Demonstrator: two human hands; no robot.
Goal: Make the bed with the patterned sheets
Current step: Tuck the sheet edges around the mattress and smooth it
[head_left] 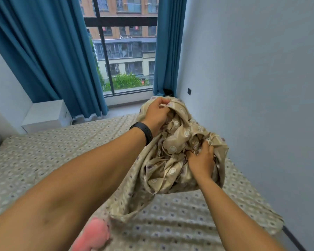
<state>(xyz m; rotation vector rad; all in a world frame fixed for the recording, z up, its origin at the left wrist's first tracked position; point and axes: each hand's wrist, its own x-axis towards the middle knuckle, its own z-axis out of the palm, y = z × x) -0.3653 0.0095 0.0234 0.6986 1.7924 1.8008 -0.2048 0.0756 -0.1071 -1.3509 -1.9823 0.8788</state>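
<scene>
We had the bunched beige satin sheet with round motifs (179, 151) lifted above the bed's fitted patterned beige sheet (53, 156). Left hand (157, 113) pinched its top edge; right hand (201, 160) gripped a fistful lower down.

text: none legible | labels: none | brands: none | numbers: none | signs: none

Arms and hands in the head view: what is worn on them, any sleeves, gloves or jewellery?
Both forearms are bare, with no sleeves in view. The left hand has a black band at its wrist, smooth and matte, like a fitness tracker. The right hand is bare, as is its wrist. No gloves; no rings are visible.
</scene>
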